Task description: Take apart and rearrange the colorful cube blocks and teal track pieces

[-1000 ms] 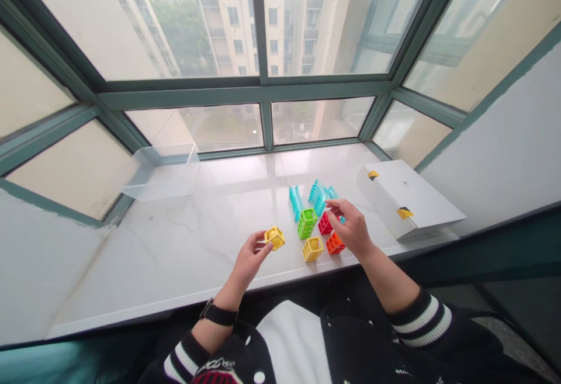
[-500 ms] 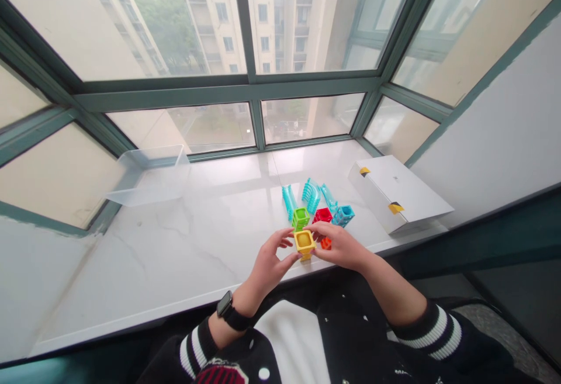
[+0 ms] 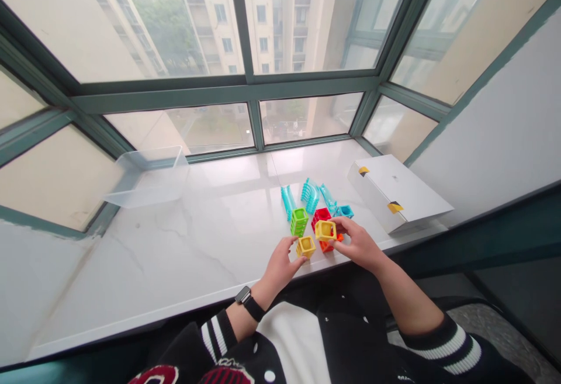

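Two yellow blocks are in hand at the near edge of the pale, marble-patterned sill (image 3: 210, 226). The right hand (image 3: 357, 245) grips the right yellow block (image 3: 325, 231) between thumb and fingers, tilted, its hollow frame visible. This block covers part of the red block (image 3: 321, 214) and of the orange block (image 3: 326, 247); whether it touches either cannot be determined from this angle. The left hand (image 3: 281, 262) has thumb and fingertip on opposite sides of the left yellow block (image 3: 305, 246) — a light pinch, with the block low at the sill, near its front edge.

The green block (image 3: 298, 222) stands upright just behind the left yellow block, with the red block to its right. A blue block (image 3: 345, 211) sits behind the right hand, which partly hides it.

Three turquoise pieces lie at the rear of the group: a straight piece (image 3: 288, 203) on the left, a curved piece (image 3: 310, 196) in the middle and a narrow piece (image 3: 327, 198) on the right, close to the blue block.

Well apart on the left, a clear plastic bin (image 3: 151, 198) stands near the window. On the right rests a white box (image 3: 405, 192) — two yellow-and-black tabs noted along its edge. A dark watch (image 3: 243, 295) is worn on the left wrist.
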A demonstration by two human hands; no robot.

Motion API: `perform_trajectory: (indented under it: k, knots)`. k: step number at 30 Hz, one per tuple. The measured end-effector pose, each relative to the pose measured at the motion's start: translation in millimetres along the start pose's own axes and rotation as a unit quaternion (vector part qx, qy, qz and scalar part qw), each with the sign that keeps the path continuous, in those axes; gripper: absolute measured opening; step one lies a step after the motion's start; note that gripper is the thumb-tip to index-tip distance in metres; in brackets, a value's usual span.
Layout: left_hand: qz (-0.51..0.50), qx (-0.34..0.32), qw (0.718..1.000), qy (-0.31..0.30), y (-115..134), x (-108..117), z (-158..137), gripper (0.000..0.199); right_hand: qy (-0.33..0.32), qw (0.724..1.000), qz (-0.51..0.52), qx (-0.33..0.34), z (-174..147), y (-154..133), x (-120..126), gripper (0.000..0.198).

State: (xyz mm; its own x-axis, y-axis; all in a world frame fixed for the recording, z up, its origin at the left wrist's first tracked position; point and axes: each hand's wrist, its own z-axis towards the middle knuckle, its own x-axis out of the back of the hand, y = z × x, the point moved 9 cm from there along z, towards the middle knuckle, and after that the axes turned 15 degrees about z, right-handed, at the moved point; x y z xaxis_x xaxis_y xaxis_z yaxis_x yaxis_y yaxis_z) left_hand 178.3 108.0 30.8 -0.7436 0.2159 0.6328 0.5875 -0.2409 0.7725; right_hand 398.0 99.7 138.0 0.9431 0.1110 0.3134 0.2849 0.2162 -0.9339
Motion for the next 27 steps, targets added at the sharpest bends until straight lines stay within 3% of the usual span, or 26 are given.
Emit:
perform_trajectory:
  k: [4, 9, 14, 27]
  knots:
    - [0.020, 0.015, 1.000, -0.012, -6.4, -12.1, 4.0, 0.058, 0.023, 1.000, -0.011, 0.004, -4.0, 0.5, 8.3, 0.050]
    - [0.039, 0.034, 0.998, -0.025, -15.2, -17.9, 7.3, 0.056, 0.019, 1.000, -0.012, 0.007, -3.8, 3.6, 6.3, 0.045]
    - [0.061, 0.027, 0.997, -0.041, -15.3, -17.8, 8.9, 0.045, -0.004, 1.000, -0.004, 0.017, 1.9, 2.8, -6.7, 0.043]
    - [0.097, 0.015, 0.994, -0.047, -12.2, -13.7, 7.1, 0.042, -0.103, 0.994, -0.027, 0.008, 14.5, 18.0, -52.1, 0.053]
